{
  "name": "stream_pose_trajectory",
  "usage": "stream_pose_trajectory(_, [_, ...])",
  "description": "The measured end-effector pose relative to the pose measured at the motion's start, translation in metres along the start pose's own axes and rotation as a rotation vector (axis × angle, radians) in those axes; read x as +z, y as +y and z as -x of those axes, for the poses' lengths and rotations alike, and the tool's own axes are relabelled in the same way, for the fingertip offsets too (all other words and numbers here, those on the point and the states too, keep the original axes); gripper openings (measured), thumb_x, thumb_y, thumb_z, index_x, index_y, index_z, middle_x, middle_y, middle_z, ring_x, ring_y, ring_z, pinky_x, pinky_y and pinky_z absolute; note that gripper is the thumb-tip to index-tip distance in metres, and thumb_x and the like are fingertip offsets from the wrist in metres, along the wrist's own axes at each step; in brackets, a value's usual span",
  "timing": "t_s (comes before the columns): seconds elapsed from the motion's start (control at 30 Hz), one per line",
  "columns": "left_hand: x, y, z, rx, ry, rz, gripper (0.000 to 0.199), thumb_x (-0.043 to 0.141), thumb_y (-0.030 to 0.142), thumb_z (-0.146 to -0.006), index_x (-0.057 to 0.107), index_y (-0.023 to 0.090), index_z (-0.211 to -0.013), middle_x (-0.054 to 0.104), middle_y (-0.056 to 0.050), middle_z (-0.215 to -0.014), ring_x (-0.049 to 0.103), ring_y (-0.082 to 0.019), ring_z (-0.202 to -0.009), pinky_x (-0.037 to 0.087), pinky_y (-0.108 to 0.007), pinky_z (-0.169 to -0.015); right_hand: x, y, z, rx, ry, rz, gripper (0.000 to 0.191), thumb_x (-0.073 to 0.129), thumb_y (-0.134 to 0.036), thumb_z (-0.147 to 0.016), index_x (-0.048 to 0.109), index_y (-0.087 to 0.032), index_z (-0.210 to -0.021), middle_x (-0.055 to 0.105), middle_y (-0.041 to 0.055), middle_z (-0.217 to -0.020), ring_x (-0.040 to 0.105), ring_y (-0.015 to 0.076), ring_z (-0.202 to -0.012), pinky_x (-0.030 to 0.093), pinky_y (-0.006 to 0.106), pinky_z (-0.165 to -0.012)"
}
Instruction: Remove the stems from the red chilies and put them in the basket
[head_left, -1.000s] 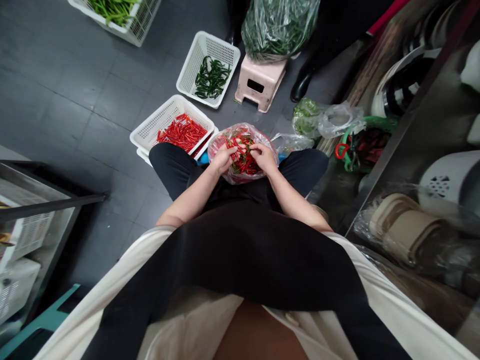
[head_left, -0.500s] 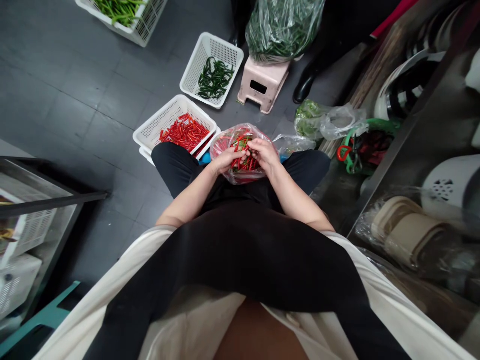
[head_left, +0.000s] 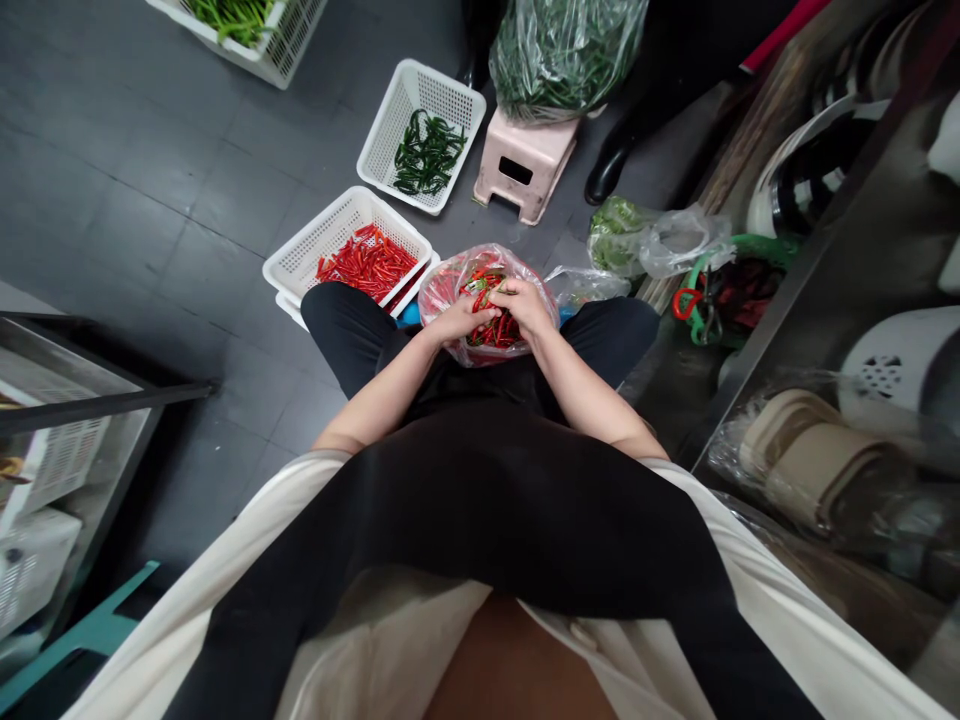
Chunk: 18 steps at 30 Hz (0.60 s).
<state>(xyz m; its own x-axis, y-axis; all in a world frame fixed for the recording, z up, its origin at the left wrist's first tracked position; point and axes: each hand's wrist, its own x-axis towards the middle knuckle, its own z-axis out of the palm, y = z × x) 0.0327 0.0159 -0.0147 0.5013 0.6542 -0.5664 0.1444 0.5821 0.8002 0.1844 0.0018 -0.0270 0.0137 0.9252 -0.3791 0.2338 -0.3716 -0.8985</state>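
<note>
Between my knees sits a clear plastic bag of red chili peppers with green stems, its mouth rolled wide. My left hand is closed over the bag with its thumb across some red chilies. Meeting it from the other side, my right hand pinches at the stem end of the chilies with thumb and fingers. How many peppers each hand holds is too small to tell. Just beyond my left knee stands a white basket with stemless red chilies in it, stacked on another basket.
Farther out, a white basket holds green chilies. A pink stool bears a large bag of greens, with a person's black boot beside it. At right lie a bagged green vegetable and a green basket near shelving.
My right fingertips have shifted slightly toward my left thumb over the chilies. Both hands stay at the bag, and the whole view has drifted a little.
</note>
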Motion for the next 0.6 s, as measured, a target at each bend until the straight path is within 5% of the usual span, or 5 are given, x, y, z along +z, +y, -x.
stream_pose_trajectory(0.13, [0.006, 0.000, 0.001, -0.126, 0.079, 0.029, 0.021, 0.075, 0.021, -0.075, 0.057, 0.016, -0.065, 0.050, 0.001, -0.051, 0.047, -0.010, -0.048, 0.040, -0.026, -0.056, 0.001, -0.007, 0.006, -0.191, 0.120, 0.402, 0.008, 0.060, -0.021, -0.079, 0.067, -0.018, -0.081, 0.065, 0.0099, -0.105, 0.051, 0.0299, -0.113, 0.036, 0.048, -0.102])
stream_pose_trajectory(0.37, [0.001, -0.002, -0.003, -0.082, 0.119, 0.062, 0.016, 0.074, 0.010, -0.071, 0.059, 0.017, -0.069, 0.047, 0.005, -0.048, 0.048, -0.010, -0.047, 0.040, -0.024, -0.053, -0.009, -0.001, -0.009, -0.174, -0.076, 0.149, 0.004, 0.065, -0.019, -0.071, 0.070, -0.019, -0.073, 0.066, 0.0051, -0.104, 0.056, 0.0250, -0.114, 0.039, 0.040, -0.101])
stream_pose_trajectory(0.47, [0.004, -0.002, -0.005, -0.095, 0.110, 0.054, 0.016, 0.068, 0.005, -0.071, 0.058, 0.016, -0.065, 0.046, 0.004, -0.046, 0.046, -0.009, -0.045, 0.037, -0.022, -0.050, 0.000, -0.006, 0.000, -0.223, -0.038, 0.251, 0.005, 0.064, -0.018, -0.073, 0.067, -0.018, -0.070, 0.065, 0.0075, -0.108, 0.056, 0.0259, -0.112, 0.039, 0.042, -0.102])
stream_pose_trajectory(0.6, [0.007, -0.002, -0.008, -0.218, 0.171, 0.141, 0.017, 0.066, 0.006, -0.076, 0.056, 0.016, -0.066, 0.046, 0.004, -0.046, 0.042, -0.007, -0.041, 0.033, -0.020, -0.045, 0.008, -0.018, 0.010, -0.377, -0.010, 0.509, 0.019, 0.052, -0.017, -0.084, 0.068, -0.020, -0.092, 0.062, 0.0101, -0.121, 0.045, 0.0296, -0.125, 0.028, 0.050, -0.109])
